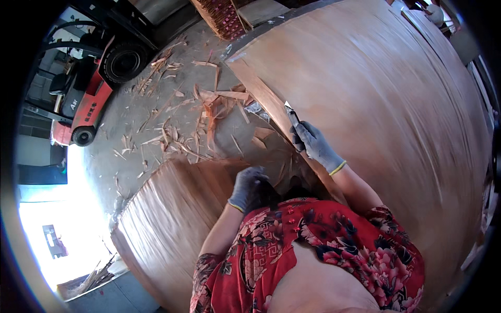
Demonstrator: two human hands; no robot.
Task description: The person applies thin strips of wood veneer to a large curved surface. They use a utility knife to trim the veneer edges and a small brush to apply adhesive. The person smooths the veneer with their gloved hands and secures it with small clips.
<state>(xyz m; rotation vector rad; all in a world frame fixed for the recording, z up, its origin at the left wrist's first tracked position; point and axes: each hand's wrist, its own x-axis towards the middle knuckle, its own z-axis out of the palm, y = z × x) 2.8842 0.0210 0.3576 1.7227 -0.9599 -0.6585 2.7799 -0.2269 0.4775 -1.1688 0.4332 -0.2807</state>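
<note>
In my right hand [313, 141], wearing a grey glove with a dark palm, is a utility knife [292, 113], its blade pointing away from me. The hand is over the near-left edge of a large stack of thin wood veneer sheets [376, 104] that fills the right side. My left hand [247, 189], gloved alike, is in front of my body with the fingers curled in. Whatever it may hold is hidden. Beside it lies a second, smaller veneer stack [172, 214].
Torn veneer strips [216, 104] and splinters litter the grey floor [156, 104] ahead. A red forklift [86, 107] stands at the far left. A bundle of brown sheets [222, 18] is at the top, and a bright doorway [68, 219] opens at the left.
</note>
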